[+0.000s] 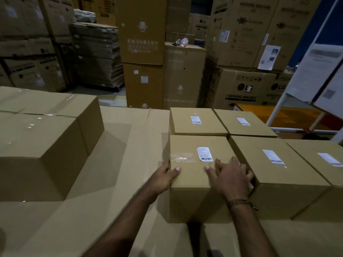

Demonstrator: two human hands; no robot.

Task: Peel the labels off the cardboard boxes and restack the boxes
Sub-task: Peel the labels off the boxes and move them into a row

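Observation:
A small cardboard box (pixel 193 175) stands in front of me with a white barcode label (pixel 204 154) and a strip of clear tape (pixel 182 157) on its top. My left hand (pixel 165 176) grips the box's left top edge, thumb on top and fingers down the side. My right hand (pixel 231 175) lies on the right part of the top, its fingers curled into the gap beside the neighbouring box (pixel 274 169). Several more labelled boxes sit behind and to the right, such as the one at the far left of the back row (pixel 196 121).
The small boxes stand on large flat cartons (pixel 120 164). Two bigger taped cartons (pixel 37 138) are stacked at the left. Tall stacks of appliance boxes (pixel 246 86) fill the background, and a white frame (pixel 278 108) leans at the right.

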